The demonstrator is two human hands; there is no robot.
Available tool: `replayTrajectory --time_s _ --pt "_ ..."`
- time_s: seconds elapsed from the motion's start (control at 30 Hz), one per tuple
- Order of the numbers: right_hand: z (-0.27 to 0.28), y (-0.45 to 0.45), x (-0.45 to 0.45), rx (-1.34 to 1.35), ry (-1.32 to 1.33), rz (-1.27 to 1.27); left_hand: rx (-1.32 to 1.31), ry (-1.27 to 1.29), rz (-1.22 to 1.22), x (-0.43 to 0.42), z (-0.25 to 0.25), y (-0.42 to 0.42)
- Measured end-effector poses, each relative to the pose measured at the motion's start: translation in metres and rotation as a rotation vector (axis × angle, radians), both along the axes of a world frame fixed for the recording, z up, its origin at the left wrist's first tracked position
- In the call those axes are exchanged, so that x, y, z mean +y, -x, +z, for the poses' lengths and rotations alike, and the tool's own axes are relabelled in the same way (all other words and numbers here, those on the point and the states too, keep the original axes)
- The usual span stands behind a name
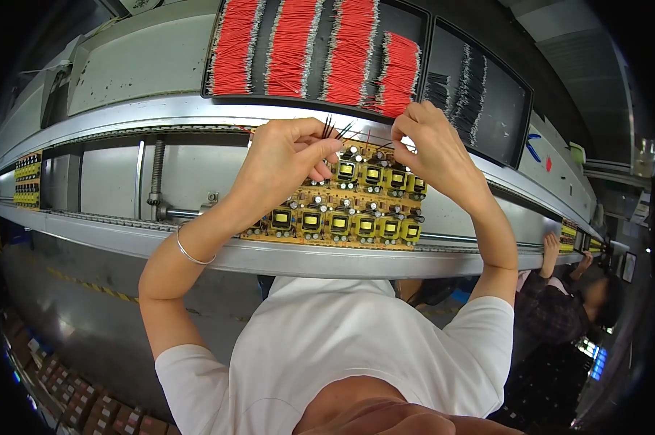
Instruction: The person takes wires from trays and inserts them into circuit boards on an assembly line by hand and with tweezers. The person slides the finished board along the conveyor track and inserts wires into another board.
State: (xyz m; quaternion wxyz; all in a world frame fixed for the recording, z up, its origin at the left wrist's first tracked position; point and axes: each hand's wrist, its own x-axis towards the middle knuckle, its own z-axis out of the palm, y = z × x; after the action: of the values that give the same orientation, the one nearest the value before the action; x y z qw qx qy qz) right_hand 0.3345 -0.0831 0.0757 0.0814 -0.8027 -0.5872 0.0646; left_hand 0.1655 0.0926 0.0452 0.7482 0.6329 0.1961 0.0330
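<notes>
A circuit board panel (327, 235) with rows of yellow transformers lies on the conveyor rails in front of me. My left hand (295, 156) is closed over the panel's upper left part, with several black wires (330, 129) sticking up from its fingers. Over the upper right part, my right hand (425, 138) has its thumb and fingers pinched together near a thin dark wire; whether it grips that wire is hard to make out. A few thin red wires (368, 136) stand at the panel's top edge between the hands.
Behind the rail, a black tray (298, 101) holds bundles of red wires (291, 47); the tray (503, 94) beside it holds black wires (469, 94). Another panel (27, 181) sits far left on the conveyor (110, 226). At the right, a co-worker (559, 308) works along the line.
</notes>
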Motion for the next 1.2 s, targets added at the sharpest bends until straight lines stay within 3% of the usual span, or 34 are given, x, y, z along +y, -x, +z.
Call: replayTrajectory --time_s 0.27,0.43,0.57,0.77,0.9,1.2 --pt "0.004 0.002 0.000 -0.012 0.040 0.045 -0.007 0.044 -0.015 -0.002 -0.001 0.000" --pt "0.006 0.012 0.006 0.042 -0.202 0.058 0.024 0.066 -0.056 -0.006 -0.003 0.000" --pt "0.010 0.023 0.013 0.660 -0.281 -0.038 -0.001 0.080 -0.134 -0.007 -0.006 0.001" --pt "0.015 0.016 0.009 0.504 -0.255 -0.096 0.017 -0.047 0.001 -0.007 -0.001 0.001" --pt "-0.006 0.011 0.004 0.194 -0.324 -0.031 -0.025 -0.128 0.071 -0.005 -0.001 0.000" --pt "-0.006 0.011 0.005 0.185 -0.320 -0.066 -0.011 -0.151 0.047 -0.005 -0.004 -0.001"
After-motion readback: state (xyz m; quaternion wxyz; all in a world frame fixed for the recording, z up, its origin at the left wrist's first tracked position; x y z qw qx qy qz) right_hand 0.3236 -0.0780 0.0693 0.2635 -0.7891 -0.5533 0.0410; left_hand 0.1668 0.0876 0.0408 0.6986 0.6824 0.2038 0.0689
